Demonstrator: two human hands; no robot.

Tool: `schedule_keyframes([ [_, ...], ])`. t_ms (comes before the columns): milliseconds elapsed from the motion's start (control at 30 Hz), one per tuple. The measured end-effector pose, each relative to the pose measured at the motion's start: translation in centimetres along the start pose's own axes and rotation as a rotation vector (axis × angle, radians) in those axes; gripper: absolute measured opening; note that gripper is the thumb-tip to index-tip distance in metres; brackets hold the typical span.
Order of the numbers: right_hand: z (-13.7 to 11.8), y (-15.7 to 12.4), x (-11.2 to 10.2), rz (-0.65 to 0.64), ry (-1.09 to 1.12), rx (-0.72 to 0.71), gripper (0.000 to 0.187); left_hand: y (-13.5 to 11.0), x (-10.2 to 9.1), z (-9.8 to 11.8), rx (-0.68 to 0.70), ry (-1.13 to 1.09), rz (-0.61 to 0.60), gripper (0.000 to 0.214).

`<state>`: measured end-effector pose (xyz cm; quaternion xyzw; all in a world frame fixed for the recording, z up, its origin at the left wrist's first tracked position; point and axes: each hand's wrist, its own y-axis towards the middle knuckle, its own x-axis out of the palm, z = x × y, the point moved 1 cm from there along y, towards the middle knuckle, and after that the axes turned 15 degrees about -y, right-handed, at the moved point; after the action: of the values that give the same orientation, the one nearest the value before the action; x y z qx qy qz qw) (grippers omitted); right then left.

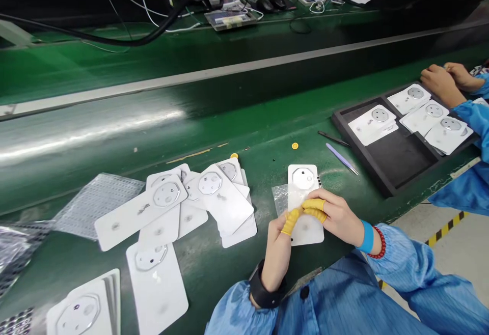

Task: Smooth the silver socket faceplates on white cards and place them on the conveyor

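My left hand and my right hand, with yellow finger cots, meet fingertip to fingertip over a white rounded panel. Both are closed in a pinch; whatever lies between the fingertips is too small or hidden to make out. At its far end the panel has an octagonal recess with a dark hole. A piece of clear film reaches out from under my hands to the left. Several tiny black dots sit by the panel's right edge.
Loose white panels overlap to the left, with stacked panels nearer and bubble wrap behind. Purple tweezers and dark tweezers lie beside a black tray holding panels. A co-worker's hands are beyond the tray.
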<state>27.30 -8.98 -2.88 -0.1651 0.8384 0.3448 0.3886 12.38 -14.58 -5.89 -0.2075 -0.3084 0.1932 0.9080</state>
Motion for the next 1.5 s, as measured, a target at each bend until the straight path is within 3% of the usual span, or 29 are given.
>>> schedule_keyframes([
  [200,-0.7,-0.3,0.6,0.033,-0.07,-0.052,0.016,-0.3,-0.6,-0.4,0.042,0.023,0.055,0.024],
  [333,-0.7,-0.4,0.5,0.08,-0.021,0.021,0.016,-0.5,-0.6,-0.3,0.034,0.031,-0.012,0.022],
  [467,-0.8,-0.9,0.5,0.112,-0.049,-0.036,0.017,-0.7,-0.6,-0.3,0.014,0.025,-0.03,0.022],
  [767,-1.1,-1.4,0.3,0.144,-0.18,-0.183,0.023,-1.5,-1.0,-0.8,0.002,0.026,0.265,0.014],
  [933,-0.5,-1.8,0.1,0.081,-0.246,-0.245,0.029,-1.4,-0.7,-1.2,-0.029,0.027,0.33,0.011],
  [1133,0.5,-1.9,1.3,0.001,-0.176,-0.214,0.023,-0.8,0.0,-1.0,-0.04,0.06,0.226,0.013],
  [1300,1.9,-2.0,1.6,-0.138,-0.08,-0.084,0.019,-1.3,-0.4,2.7,-0.022,0.19,0.004,0.018],
  [1400,2.9,-2.0,0.7,-0.205,-0.007,0.036,0.015,-2.2,-2.1,4.9,0.091,0.279,0.03,0.024],
  [1500,3.8,-1.9,-0.2,-0.252,0.086,0.159,0.012,-2.5,-3.6,5.1,0.207,0.39,0.084,0.029],
])
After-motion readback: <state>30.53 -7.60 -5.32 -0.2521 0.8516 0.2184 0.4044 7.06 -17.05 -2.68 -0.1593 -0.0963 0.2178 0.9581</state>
